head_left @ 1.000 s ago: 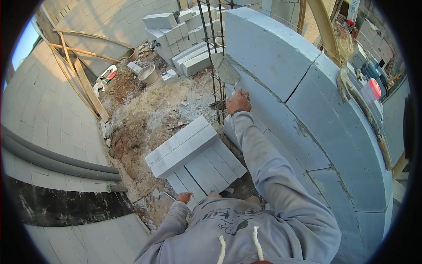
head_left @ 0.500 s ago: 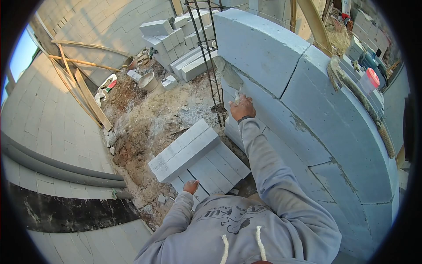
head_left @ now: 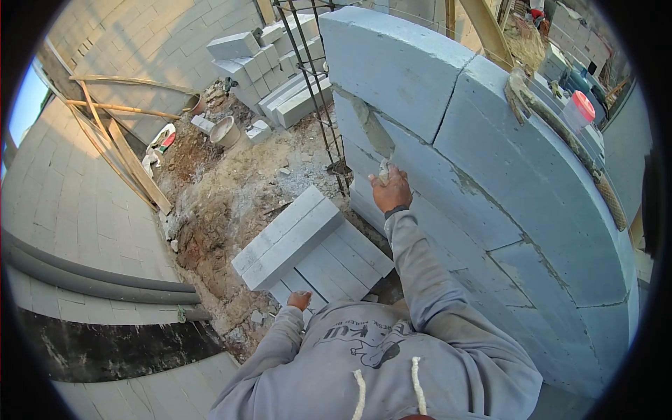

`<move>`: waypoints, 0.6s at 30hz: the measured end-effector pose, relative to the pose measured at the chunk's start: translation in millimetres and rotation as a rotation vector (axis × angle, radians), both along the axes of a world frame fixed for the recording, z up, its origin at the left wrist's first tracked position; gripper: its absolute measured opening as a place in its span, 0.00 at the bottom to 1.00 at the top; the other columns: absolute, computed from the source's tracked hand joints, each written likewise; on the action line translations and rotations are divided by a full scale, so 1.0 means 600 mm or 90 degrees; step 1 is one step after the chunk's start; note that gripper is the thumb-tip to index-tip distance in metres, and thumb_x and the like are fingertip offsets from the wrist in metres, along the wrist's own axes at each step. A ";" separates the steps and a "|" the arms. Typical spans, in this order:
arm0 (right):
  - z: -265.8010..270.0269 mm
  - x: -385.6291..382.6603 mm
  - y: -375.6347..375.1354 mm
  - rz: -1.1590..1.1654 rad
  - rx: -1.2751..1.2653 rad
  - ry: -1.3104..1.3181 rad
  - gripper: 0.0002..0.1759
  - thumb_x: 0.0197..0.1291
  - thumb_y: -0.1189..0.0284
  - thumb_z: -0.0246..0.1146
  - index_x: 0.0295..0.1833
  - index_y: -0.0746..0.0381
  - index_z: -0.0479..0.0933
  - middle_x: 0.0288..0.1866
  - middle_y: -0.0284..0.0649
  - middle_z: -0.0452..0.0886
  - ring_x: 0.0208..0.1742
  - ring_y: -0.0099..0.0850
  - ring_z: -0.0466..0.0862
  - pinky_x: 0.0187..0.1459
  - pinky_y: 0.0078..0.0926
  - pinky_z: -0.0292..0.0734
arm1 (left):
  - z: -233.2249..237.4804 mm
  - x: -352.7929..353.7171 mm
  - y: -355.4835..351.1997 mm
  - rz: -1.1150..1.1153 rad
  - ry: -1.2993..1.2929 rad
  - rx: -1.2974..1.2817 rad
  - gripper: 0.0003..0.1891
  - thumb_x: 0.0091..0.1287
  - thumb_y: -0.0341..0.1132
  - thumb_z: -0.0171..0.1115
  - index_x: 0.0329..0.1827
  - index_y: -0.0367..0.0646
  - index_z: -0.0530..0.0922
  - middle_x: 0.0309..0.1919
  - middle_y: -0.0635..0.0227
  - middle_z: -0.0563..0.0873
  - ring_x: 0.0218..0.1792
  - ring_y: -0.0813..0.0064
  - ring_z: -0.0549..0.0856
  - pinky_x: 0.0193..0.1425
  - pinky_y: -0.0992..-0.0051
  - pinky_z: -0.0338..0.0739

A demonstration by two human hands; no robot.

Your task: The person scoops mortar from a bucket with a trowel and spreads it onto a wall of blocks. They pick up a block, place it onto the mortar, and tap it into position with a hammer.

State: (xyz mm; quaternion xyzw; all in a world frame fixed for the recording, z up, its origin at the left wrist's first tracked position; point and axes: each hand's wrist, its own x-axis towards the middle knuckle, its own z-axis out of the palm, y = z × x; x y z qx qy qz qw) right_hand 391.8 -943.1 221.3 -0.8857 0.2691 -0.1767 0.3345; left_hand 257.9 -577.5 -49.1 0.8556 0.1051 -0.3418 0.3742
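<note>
My right hand (head_left: 390, 188) is closed around the handle of a trowel (head_left: 380, 138). The mortar-smeared blade lies along the joint beneath the top course of the pale block wall (head_left: 392, 66), near its left end. Grey mortar shows in the joints farther along. My left hand (head_left: 299, 300) hangs low in front of me with its fingers curled and nothing visible in them. Right beside it is a stack of pale blocks (head_left: 336, 262), with a pair of blocks (head_left: 287, 234) lying across the top.
Upright rebar (head_left: 318, 91) stands at the wall's left end. A hammer (head_left: 521, 91) and a pink-lidded tub (head_left: 578, 112) rest at the wall's top right. More blocks (head_left: 262, 66), a bucket (head_left: 225, 131) and leaning planks (head_left: 136, 157) are behind. Grey pipes (head_left: 105, 274) run along the left.
My right hand has drawn the trowel a little down and to the right along the joint, and more of the blade shows. My left hand stays low by the stacked blocks.
</note>
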 end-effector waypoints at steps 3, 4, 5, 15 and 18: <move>0.003 -0.034 -0.012 -0.009 0.000 0.016 0.25 0.49 0.57 0.65 0.50 0.59 0.71 0.43 0.48 0.75 0.44 0.48 0.79 0.44 0.44 0.74 | -0.004 0.011 -0.010 -0.057 -0.026 -0.003 0.21 0.63 0.49 0.53 0.37 0.37 0.82 0.28 0.62 0.84 0.31 0.65 0.82 0.41 0.69 0.74; 0.005 -0.047 -0.015 -0.014 -0.005 0.011 0.25 0.49 0.58 0.65 0.50 0.59 0.71 0.42 0.47 0.74 0.44 0.48 0.79 0.43 0.44 0.74 | -0.004 0.015 -0.015 -0.077 -0.050 -0.009 0.21 0.64 0.49 0.52 0.37 0.37 0.82 0.28 0.61 0.84 0.31 0.65 0.82 0.41 0.69 0.74; 0.006 -0.059 -0.019 -0.018 -0.010 0.006 0.24 0.49 0.58 0.65 0.49 0.59 0.71 0.42 0.46 0.74 0.44 0.48 0.79 0.43 0.44 0.74 | -0.005 0.021 -0.020 -0.082 -0.049 -0.010 0.21 0.64 0.49 0.52 0.37 0.37 0.82 0.28 0.61 0.84 0.31 0.65 0.82 0.41 0.69 0.74; -0.029 -0.140 -0.060 -0.054 -0.074 -0.049 0.23 0.49 0.59 0.66 0.48 0.58 0.71 0.40 0.42 0.71 0.41 0.46 0.78 0.39 0.46 0.73 | -0.039 0.058 -0.043 -0.092 -0.053 -0.006 0.20 0.64 0.49 0.51 0.38 0.40 0.82 0.32 0.61 0.85 0.36 0.62 0.82 0.44 0.67 0.73; -0.037 -0.171 -0.071 -0.068 -0.080 -0.064 0.23 0.49 0.59 0.67 0.48 0.58 0.71 0.38 0.42 0.71 0.40 0.46 0.78 0.36 0.45 0.73 | -0.003 0.054 -0.043 -0.089 -0.052 -0.002 0.20 0.64 0.49 0.52 0.36 0.39 0.82 0.30 0.61 0.85 0.33 0.65 0.82 0.41 0.68 0.73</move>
